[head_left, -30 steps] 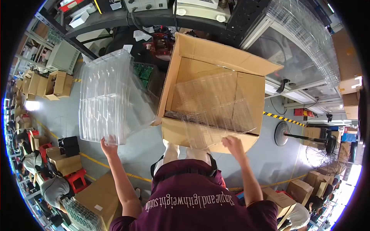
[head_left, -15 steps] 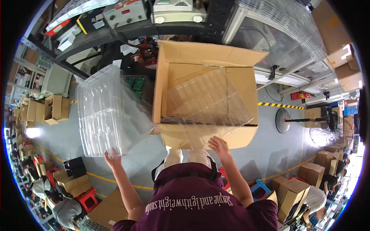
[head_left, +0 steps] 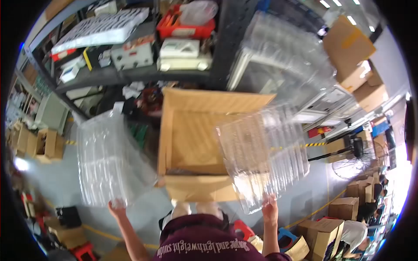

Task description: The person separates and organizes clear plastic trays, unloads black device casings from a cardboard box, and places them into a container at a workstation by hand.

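Observation:
My left hand is closed on the near edge of a clear plastic tray, which has long ribbed compartments. More clear plastic lies against that tray's right side; I cannot tell how many trays are there. My right hand grips the near edge of another clear blister tray, held tilted over the right side of an open cardboard box. The box stands between my hands with its flaps spread. Its inside is brown cardboard, with a dark strip along the near inner edge.
Ahead is a dark metal shelf with instruments and a red bin. A stack of clear trays sits on a framed cabinet at the right. A fan stands farther right. Cartons and people are behind on both sides.
My right hand has moved right, carrying its tray from across the box opening to the right side. My left hand still holds its tray. The view has tipped upward, showing more shelf.

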{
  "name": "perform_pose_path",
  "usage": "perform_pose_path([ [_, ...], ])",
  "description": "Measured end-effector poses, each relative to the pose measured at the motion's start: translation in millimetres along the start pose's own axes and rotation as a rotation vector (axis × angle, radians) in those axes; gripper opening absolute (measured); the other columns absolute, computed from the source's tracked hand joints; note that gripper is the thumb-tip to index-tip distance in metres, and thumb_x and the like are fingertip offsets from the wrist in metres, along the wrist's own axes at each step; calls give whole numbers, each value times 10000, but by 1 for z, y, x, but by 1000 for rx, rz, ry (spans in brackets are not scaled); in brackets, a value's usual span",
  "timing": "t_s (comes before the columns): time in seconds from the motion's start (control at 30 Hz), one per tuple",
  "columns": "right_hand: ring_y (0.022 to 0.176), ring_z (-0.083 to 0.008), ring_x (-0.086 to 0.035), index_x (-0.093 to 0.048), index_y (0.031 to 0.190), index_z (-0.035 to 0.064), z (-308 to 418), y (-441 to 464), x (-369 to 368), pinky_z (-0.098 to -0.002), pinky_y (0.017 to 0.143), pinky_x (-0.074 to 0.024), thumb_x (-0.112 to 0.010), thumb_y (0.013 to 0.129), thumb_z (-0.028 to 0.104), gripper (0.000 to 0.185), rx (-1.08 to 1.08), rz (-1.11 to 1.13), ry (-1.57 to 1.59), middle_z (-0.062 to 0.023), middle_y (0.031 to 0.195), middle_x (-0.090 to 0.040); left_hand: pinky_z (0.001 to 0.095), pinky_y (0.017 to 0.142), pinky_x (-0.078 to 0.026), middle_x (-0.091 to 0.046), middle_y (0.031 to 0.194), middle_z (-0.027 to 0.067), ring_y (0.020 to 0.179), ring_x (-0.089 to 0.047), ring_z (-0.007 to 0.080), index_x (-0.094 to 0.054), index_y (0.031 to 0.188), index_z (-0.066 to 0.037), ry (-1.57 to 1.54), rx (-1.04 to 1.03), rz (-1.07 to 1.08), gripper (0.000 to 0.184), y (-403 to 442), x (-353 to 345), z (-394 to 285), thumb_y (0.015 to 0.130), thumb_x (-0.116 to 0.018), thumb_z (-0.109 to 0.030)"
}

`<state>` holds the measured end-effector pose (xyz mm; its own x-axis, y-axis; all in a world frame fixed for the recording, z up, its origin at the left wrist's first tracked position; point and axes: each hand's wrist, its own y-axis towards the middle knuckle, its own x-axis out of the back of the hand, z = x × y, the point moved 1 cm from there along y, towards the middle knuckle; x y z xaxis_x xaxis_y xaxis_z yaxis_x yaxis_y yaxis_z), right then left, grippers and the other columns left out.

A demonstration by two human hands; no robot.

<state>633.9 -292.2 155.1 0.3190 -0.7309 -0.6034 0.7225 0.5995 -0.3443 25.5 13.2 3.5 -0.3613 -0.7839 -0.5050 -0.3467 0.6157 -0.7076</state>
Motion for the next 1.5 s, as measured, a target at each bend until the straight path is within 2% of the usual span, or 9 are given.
perform_pose_path([
  [0.13, 1013, -186, -539, -481, 1077, 132, 69, -1, -45, -271, 817, -460, -726, 729, 159, 427, 171, 123, -76, -49, 1045, -573, 419, 797, -466, -574, 962, 40, 894, -561, 223, -526, 934, -191, -83, 30, 43, 281, 33, 15, 8, 729, -646, -340],
  [0.2, 985, -179, -533, -482, 1051, 92, 85, 54, 15, -309, 872, -436, -576, 874, 186, 221, 327, 269, -208, -71, 1052, -564, 402, 791, -464, -574, 944, 13, 892, -557, 214, -528, 913, -190, 1, -36, 64, 266, 24, 15, 10, 730, -640, -348],
  [0.53, 1226, -324, -411, -400, 1242, -72, 182, 99, -303, -392, 1049, -349, -468, 932, 205, 421, 593, 267, -155, -245, 1262, -438, 393, 751, -458, -561, 929, 10, 872, -544, 188, -532, 916, -188, -31, -34, 38, 287, 11, 3, 18, 715, -647, -358],
  [0.97, 848, -294, -626, -513, 1002, -136, 163, 286, -475, -328, 781, -563, -627, 840, 166, 361, 470, 29, -15, -212, 979, -576, 376, 686, -469, -561, 863, 23, 802, -552, 196, -537, 895, -154, -21, -74, 106, 303, 4, -2, 25, 699, -651, -356],
  [1.23, 824, -244, -647, -586, 1005, 0, 184, 243, -438, -371, 659, -528, -583, 857, 273, 310, 301, 387, -754, -144, 967, -643, 377, 683, -464, -565, 896, 29, 816, -551, 193, -535, 936, -148, -37, -63, 29, 327, 4, -1, 26, 697, -644, -341],
  [1.3, 822, -232, -630, -604, 1001, 55, 194, 233, -438, -374, 735, -481, -587, 852, 280, 270, 968, 229, -1186, -93, 942, -651, 370, 712, -457, -553, 942, 39, 846, -538, 194, -529, 966, -149, -9, -17, 120, 350, 15, 5, 24, 698, -643, -345],
  [1.33, 822, -232, -630, -604, 1001, 55, 201, 229, -440, -374, 735, -481, -587, 852, 280, 270, 965, 231, -1187, -93, 942, -651, 370, 712, -457, -553, 942, 39, 846, -538, 194, -529, 966, -149, -9, -19, 117, 350, 15, 6, 26, 698, -643, -345],
  [1.4, 851, -249, -590, -613, 1011, 120, 216, 219, -444, -369, 779, -418, -565, 858, 275, 223, 2008, -78, -1596, -63, 892, -645, 374, 733, -452, -550, 955, 43, 854, -534, 203, -533, 975, -155, -35, -59, 76, 357, 13, 5, 26, 695, -649, -343],
  [1.5, 859, -296, -548, -619, 999, 138, 221, 259, -422, -394, 855, -363, -552, 861, 248, 188, 1747, 47, -1684, -84, 823, -617, 372, 751, -446, -544, 963, 49, 865, -531, 210, -535, 989, -156, -57, -62, 94, 367, 7, 2, 27, 693, -653, -338],
])
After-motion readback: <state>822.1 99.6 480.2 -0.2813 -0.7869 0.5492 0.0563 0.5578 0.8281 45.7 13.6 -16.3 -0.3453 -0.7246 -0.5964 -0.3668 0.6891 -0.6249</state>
